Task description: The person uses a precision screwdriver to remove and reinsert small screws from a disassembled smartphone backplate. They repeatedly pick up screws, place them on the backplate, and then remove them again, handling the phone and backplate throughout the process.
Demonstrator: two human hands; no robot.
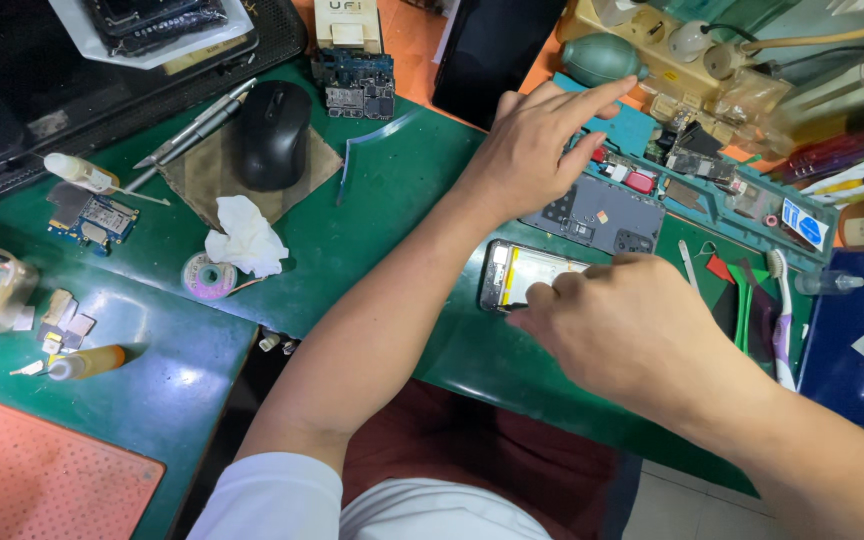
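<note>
Now our right hand [632, 330] pinches one opened phone [517, 275] on the green worktop [372, 230]. At eleven o'clock, our left hand [532, 150], fingers spread, touches one grey board [592, 215]. One blue-and-white label [804, 222] lies at two o'clock.

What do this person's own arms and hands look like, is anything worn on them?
Both arms are bare from the short sleeve down. A white short sleeve covers the upper left arm. The left hand and right hand are bare: no gloves, rings, watch or wristband visible. The right arm's sleeve is out of view.
</note>
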